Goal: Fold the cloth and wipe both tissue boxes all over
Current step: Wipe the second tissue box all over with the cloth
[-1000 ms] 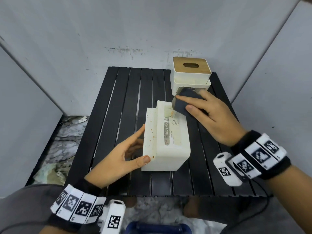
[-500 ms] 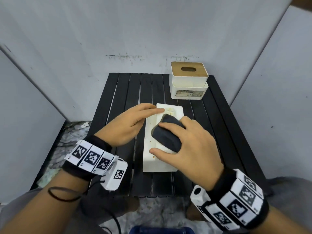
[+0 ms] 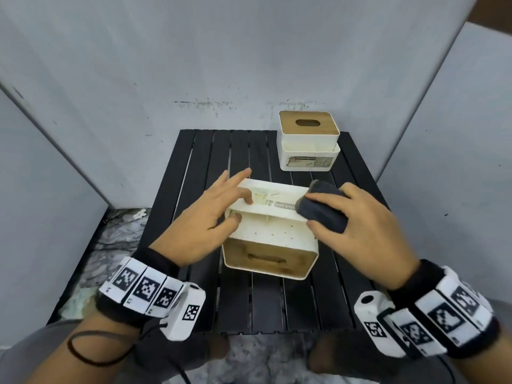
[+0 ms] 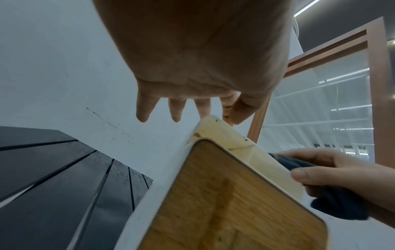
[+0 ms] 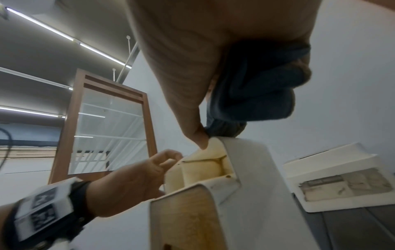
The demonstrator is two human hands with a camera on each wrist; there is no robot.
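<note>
I have the white plastic tissue box with the wooden lid (image 3: 273, 231) tipped on its side at the middle of the black slatted table (image 3: 210, 151), lid facing the near edge. My left hand (image 3: 210, 220) lies on the box's left end with fingers straight and spread, steadying it without gripping. My right hand (image 3: 357, 231) is curled round the folded dark blue-grey cloth (image 3: 321, 209), pressing it onto the box's upper right end. To do this well, I think I should keep the pad flat, draw it across the speckled face toward my left fingers, and lean on the brown spots. I would brace harder with the left so the box cannot slide. The second white tissue box (image 3: 309, 142) stands at the far right corner, untouched by either hand.
</note>
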